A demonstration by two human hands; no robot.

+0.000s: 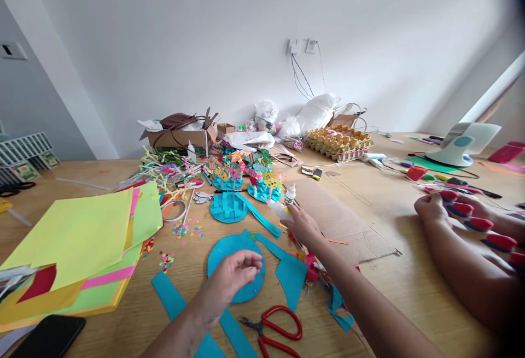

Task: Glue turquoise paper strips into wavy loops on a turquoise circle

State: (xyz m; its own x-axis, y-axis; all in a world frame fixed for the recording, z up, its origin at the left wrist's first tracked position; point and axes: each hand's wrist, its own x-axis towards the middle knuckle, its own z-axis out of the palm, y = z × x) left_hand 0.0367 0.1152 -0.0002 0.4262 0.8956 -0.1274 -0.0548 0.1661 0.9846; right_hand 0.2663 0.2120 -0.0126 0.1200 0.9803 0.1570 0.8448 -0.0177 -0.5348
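Note:
My left hand [232,280] hovers over a round teal paper disc [250,287], its fingers curled into a pinch; what they hold is too small to make out. My right hand [302,224] reaches forward, its fingers closed round a white glue bottle [279,209]. A second small bottle [290,194] stands just beyond it. Teal strips [170,299] and a teal offcut [290,276] lie around the disc. A woven teal disc [228,207] lies farther back.
Red scissors [275,329] lie near the front edge. A stack of coloured paper [77,243] and a black phone [49,337] are at left. Another person's hands [430,207] rest at right. Behind are a flat cardboard sheet [344,218], an egg tray [338,142] and a cardboard box [180,136].

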